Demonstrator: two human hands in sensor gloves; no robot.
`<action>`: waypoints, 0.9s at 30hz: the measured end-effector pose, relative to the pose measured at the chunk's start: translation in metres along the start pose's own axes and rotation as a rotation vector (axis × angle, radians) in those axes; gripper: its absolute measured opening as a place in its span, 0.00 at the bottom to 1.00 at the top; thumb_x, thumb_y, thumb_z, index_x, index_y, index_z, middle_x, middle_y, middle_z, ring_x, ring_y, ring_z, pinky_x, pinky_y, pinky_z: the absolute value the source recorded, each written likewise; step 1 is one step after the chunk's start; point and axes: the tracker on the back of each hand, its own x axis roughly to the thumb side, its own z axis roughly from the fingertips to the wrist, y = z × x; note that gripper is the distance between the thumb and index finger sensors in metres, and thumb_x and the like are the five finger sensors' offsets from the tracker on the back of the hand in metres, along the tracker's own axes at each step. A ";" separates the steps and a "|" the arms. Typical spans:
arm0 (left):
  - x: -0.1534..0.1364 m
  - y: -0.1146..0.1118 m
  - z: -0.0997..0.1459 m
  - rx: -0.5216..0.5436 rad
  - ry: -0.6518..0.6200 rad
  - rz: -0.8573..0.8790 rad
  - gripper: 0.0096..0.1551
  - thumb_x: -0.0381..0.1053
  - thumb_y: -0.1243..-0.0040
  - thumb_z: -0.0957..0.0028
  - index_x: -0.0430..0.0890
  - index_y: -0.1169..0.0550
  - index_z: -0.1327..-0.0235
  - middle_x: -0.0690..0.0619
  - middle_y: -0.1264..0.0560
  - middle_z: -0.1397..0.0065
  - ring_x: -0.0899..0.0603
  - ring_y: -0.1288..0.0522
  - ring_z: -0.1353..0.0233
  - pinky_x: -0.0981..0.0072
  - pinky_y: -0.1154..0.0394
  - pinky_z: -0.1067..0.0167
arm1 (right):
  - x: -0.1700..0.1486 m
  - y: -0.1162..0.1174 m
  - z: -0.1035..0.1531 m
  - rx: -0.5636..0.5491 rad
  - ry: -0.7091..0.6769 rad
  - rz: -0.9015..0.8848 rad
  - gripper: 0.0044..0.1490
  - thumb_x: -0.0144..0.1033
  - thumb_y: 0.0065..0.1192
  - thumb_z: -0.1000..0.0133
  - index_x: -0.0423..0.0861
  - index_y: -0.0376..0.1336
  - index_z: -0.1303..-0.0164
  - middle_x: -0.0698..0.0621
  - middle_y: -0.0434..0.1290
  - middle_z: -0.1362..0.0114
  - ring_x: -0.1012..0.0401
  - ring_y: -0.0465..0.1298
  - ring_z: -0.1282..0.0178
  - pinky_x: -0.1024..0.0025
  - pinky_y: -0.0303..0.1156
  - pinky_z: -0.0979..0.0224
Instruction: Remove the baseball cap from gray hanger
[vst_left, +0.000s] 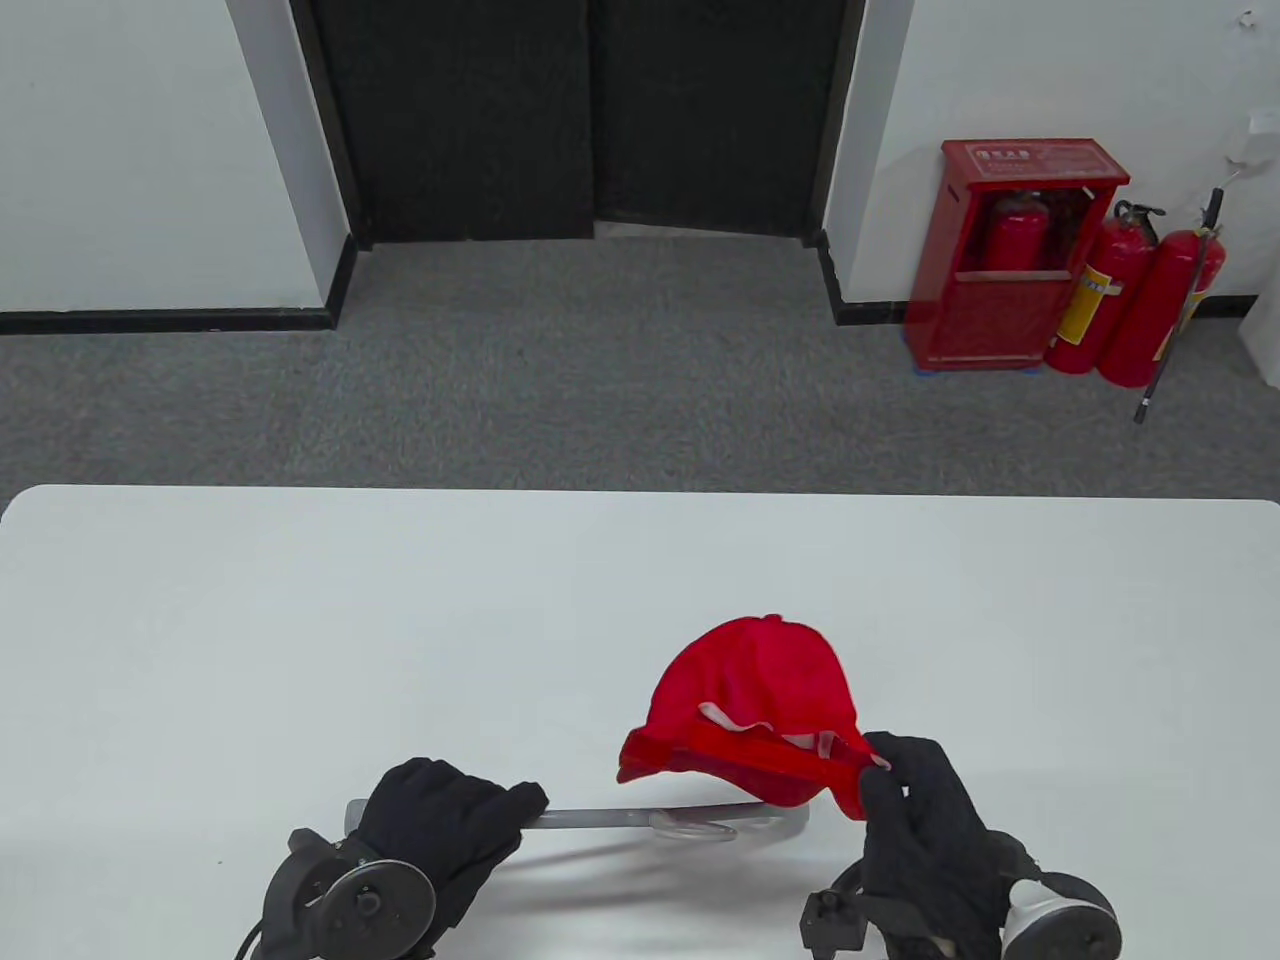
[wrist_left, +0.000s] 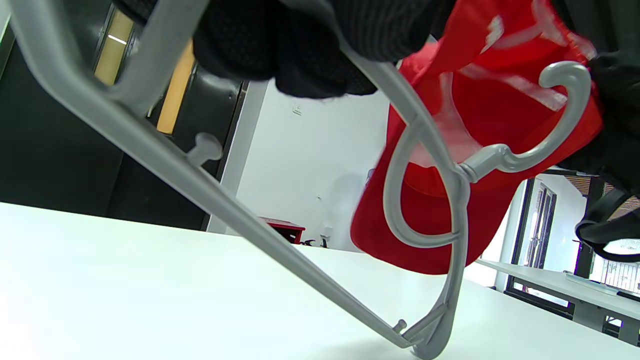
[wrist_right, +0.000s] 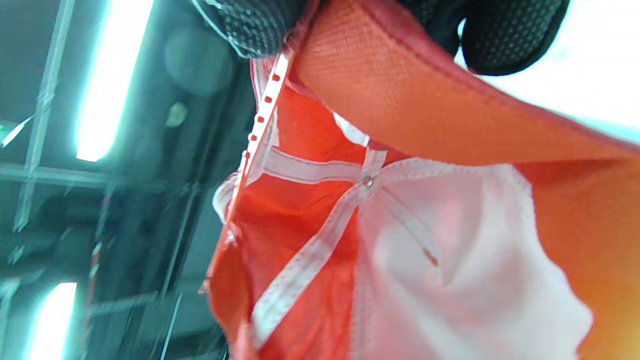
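Above the table, right hand (vst_left: 915, 815) holds red cap (vst_left: 755, 700); left hand (vst_left: 440, 825) grips gray hanger (vst_left: 640, 818).

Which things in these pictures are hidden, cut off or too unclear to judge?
- Table view: the left hand covers its end of the gray hanger; the baseball cap covers the hook.
- Left wrist view: whether the cap still touches the hook is unclear.
- Right wrist view: the cap fills the view, hiding hanger and table; the right hand fingers are cut off by the top edge.

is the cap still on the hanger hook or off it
Cannot tell for sure. The red cap, gripped by the right hand, sits behind the gray hanger's hook, seemingly lifted clear.
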 end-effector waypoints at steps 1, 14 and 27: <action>-0.001 0.001 0.000 0.000 0.002 0.004 0.23 0.52 0.38 0.40 0.63 0.19 0.31 0.54 0.14 0.41 0.41 0.19 0.42 0.32 0.36 0.27 | -0.005 -0.004 -0.001 -0.021 0.041 -0.024 0.23 0.41 0.56 0.40 0.44 0.67 0.39 0.40 0.76 0.46 0.48 0.76 0.46 0.36 0.70 0.36; -0.037 0.016 0.004 0.080 0.137 0.055 0.24 0.53 0.39 0.40 0.61 0.20 0.30 0.54 0.14 0.40 0.41 0.19 0.41 0.32 0.35 0.28 | -0.068 -0.054 0.000 -0.315 0.364 -0.097 0.23 0.40 0.55 0.39 0.43 0.65 0.37 0.38 0.74 0.43 0.46 0.73 0.40 0.34 0.67 0.33; -0.067 0.022 0.013 0.215 0.332 0.059 0.25 0.53 0.41 0.38 0.60 0.22 0.27 0.54 0.15 0.39 0.42 0.20 0.41 0.32 0.35 0.29 | -0.090 -0.061 0.005 -0.232 0.234 0.326 0.23 0.37 0.58 0.39 0.41 0.66 0.37 0.35 0.73 0.40 0.40 0.70 0.27 0.27 0.58 0.27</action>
